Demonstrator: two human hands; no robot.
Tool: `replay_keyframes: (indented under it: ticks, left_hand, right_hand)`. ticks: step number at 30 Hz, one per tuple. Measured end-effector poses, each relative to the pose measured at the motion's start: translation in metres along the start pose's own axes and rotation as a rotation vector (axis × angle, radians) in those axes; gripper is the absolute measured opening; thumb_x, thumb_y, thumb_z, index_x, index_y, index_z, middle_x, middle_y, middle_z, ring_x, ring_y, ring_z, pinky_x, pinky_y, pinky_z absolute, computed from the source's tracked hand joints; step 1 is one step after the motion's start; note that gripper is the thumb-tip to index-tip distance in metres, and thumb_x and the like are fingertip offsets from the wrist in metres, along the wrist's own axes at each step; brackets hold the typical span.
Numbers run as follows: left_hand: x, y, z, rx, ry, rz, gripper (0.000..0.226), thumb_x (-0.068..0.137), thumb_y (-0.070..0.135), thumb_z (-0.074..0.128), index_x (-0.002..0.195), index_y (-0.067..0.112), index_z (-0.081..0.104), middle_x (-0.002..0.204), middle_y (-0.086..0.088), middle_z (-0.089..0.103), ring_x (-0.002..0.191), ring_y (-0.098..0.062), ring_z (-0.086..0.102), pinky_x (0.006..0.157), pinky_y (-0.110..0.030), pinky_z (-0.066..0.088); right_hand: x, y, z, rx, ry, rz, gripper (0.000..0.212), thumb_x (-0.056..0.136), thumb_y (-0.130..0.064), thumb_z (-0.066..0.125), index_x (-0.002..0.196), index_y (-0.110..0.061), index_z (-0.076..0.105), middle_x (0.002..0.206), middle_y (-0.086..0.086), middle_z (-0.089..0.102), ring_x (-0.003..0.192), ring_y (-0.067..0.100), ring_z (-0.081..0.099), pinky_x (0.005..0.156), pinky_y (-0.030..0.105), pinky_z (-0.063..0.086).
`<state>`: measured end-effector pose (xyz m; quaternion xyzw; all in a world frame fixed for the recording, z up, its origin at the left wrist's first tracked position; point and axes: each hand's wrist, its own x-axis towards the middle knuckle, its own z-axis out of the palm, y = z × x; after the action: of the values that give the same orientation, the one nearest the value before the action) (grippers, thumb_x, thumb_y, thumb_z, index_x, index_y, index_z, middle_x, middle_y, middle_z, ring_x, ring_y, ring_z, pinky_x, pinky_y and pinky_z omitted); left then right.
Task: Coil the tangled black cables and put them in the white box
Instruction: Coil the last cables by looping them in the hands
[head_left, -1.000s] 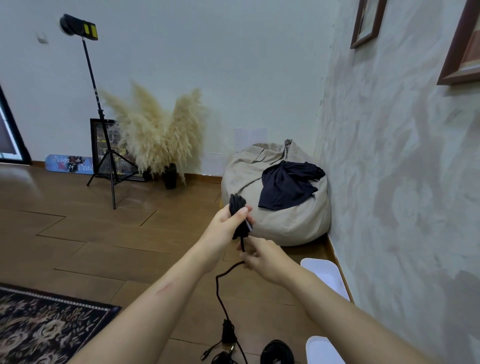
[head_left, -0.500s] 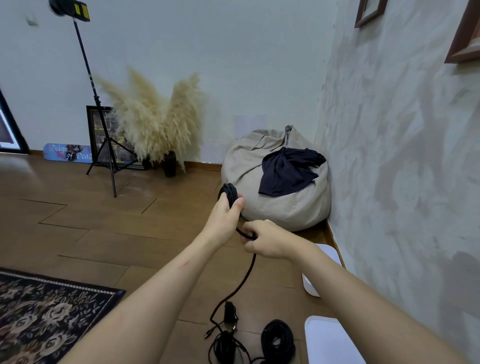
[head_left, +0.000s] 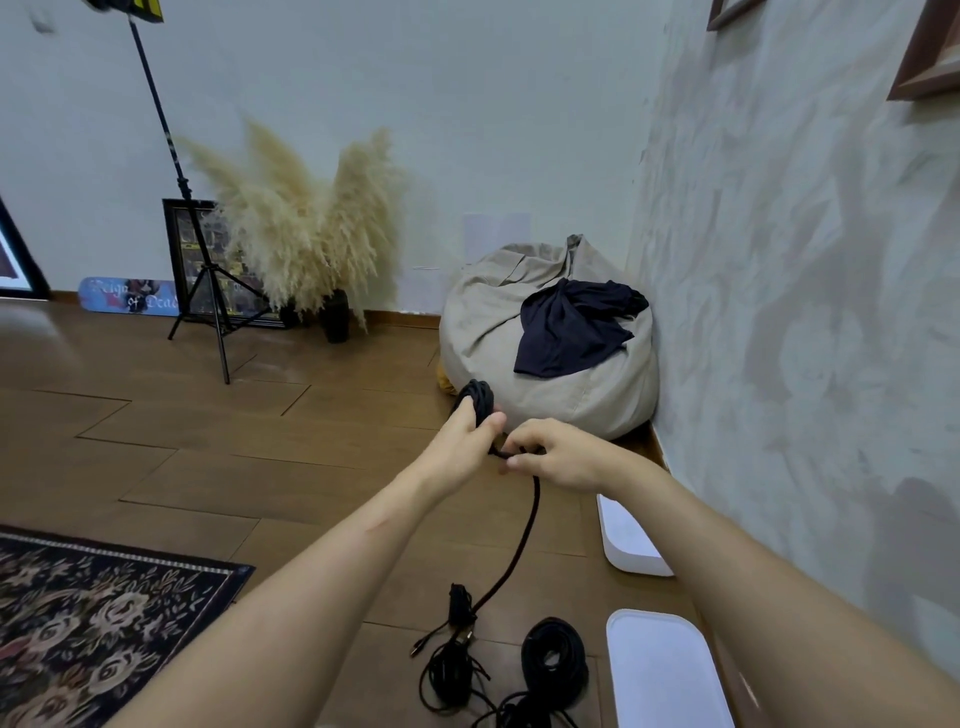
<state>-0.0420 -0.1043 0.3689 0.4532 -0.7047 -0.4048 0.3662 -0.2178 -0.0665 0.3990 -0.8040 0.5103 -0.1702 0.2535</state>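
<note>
Gripping upright coil, left hand, cable hanging down

Loose cables lie left of the white box.

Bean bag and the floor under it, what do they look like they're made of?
Bean bag: beige woven fabric, matte, judging by its soft creases and folds. Floor: brown wood or wood-look planks, slightly glossy, with seams and faint reflections.

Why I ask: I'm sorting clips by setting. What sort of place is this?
Likely a home living room: a beige beanbag in the corner, pampas grass in dark vases, a floral rug on wooden flooring.
</note>
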Motion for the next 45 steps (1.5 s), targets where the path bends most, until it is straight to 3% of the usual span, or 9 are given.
replay_keyframes:
  ticks: [4, 9, 17, 25, 30, 34, 38, 41, 45]
  left_hand:
    - [-0.006, 0.007, -0.003, -0.084, -0.182, -0.093, 0.026, 0.103, 0.014, 0.051, 0.128, 0.01, 0.052, 0.112, -0.002, 0.059, 0.102, -0.011, 0.057, 0.083, -0.021, 0.046]
    - [-0.007, 0.007, -0.008, -0.039, -0.332, -0.039, 0.03, 0.087, 0.014, 0.064, 0.117, 0.011, 0.058, 0.1, -0.001, 0.058, 0.088, -0.012, 0.052, 0.081, -0.03, 0.043]
    - [-0.006, -0.003, 0.0, 0.095, -0.17, 0.093, 0.046, 0.075, 0.046, 0.076, 0.109, 0.02, 0.06, 0.103, 0.0, 0.068, 0.097, -0.012, 0.064, 0.095, -0.049, 0.056]
    - [-0.004, -0.002, -0.001, 0.084, -0.112, 0.063, 0.016, 0.094, 0.013, 0.067, 0.108, 0.017, 0.059, 0.096, 0.001, 0.062, 0.088, -0.012, 0.058, 0.08, -0.028, 0.049]
    - [-0.004, 0.0, -0.006, -0.055, -0.17, -0.066, 0.03, 0.091, 0.021, 0.066, 0.119, 0.014, 0.061, 0.103, -0.003, 0.064, 0.091, -0.014, 0.062, 0.081, -0.029, 0.05]
    - [-0.004, 0.0, -0.006, -0.068, -0.039, -0.048, 0.035, 0.107, 0.039, 0.05, 0.116, 0.008, 0.064, 0.108, -0.007, 0.071, 0.1, -0.016, 0.065, 0.092, -0.033, 0.05]
    - [-0.003, 0.006, -0.012, -0.213, 0.056, -0.043, 0.036, 0.11, 0.03, 0.044, 0.112, 0.0, 0.063, 0.094, -0.007, 0.069, 0.086, -0.016, 0.061, 0.077, -0.027, 0.049]
    - [-0.004, 0.008, -0.015, -0.262, 0.002, -0.031, 0.029, 0.11, 0.031, 0.046, 0.105, 0.011, 0.065, 0.089, -0.001, 0.07, 0.089, -0.018, 0.063, 0.082, -0.033, 0.049]
    - [-0.009, 0.012, -0.005, -0.255, -0.106, -0.007, 0.027, 0.109, 0.033, 0.048, 0.107, 0.012, 0.065, 0.088, 0.001, 0.07, 0.09, -0.02, 0.064, 0.085, -0.036, 0.049]
  right_hand:
    - [-0.007, 0.007, -0.004, 0.0, -0.004, -0.022, 0.018, 0.102, -0.02, 0.059, 0.105, -0.015, 0.076, 0.104, -0.013, 0.059, 0.101, 0.007, 0.056, 0.091, 0.023, 0.042]
    - [-0.005, 0.015, -0.008, 0.051, 0.066, -0.027, 0.02, 0.102, -0.018, 0.058, 0.098, -0.025, 0.077, 0.104, -0.013, 0.067, 0.104, 0.004, 0.059, 0.098, 0.029, 0.045]
    - [0.002, 0.014, -0.006, 0.173, 0.161, 0.035, 0.012, 0.098, -0.02, 0.065, 0.094, -0.023, 0.076, 0.099, -0.008, 0.075, 0.103, 0.011, 0.068, 0.101, 0.038, 0.05]
    - [0.002, 0.011, -0.009, 0.271, 0.214, 0.042, 0.003, 0.09, -0.026, 0.074, 0.091, -0.028, 0.071, 0.103, -0.002, 0.07, 0.106, 0.012, 0.063, 0.098, 0.036, 0.047]
    - [-0.003, 0.01, -0.01, 0.246, 0.165, 0.109, 0.014, 0.094, -0.023, 0.071, 0.105, -0.029, 0.065, 0.112, -0.002, 0.065, 0.107, 0.015, 0.062, 0.092, 0.029, 0.045]
    - [-0.007, 0.011, -0.013, 0.235, 0.072, 0.161, 0.027, 0.095, -0.02, 0.07, 0.121, -0.022, 0.062, 0.114, -0.001, 0.066, 0.11, 0.017, 0.062, 0.091, 0.024, 0.045]
    - [-0.007, 0.016, -0.009, 0.154, 0.004, 0.229, 0.048, 0.094, -0.017, 0.07, 0.137, -0.022, 0.051, 0.113, -0.001, 0.063, 0.116, 0.018, 0.058, 0.091, 0.023, 0.045]
    - [-0.004, 0.023, -0.005, 0.109, 0.078, 0.266, 0.069, 0.093, -0.026, 0.073, 0.152, -0.026, 0.038, 0.126, -0.002, 0.057, 0.122, 0.019, 0.055, 0.099, 0.029, 0.044]
    - [0.004, 0.023, -0.002, 0.175, 0.297, 0.225, 0.057, 0.102, -0.034, 0.059, 0.155, -0.029, 0.038, 0.143, 0.001, 0.053, 0.132, 0.019, 0.051, 0.105, 0.032, 0.044]
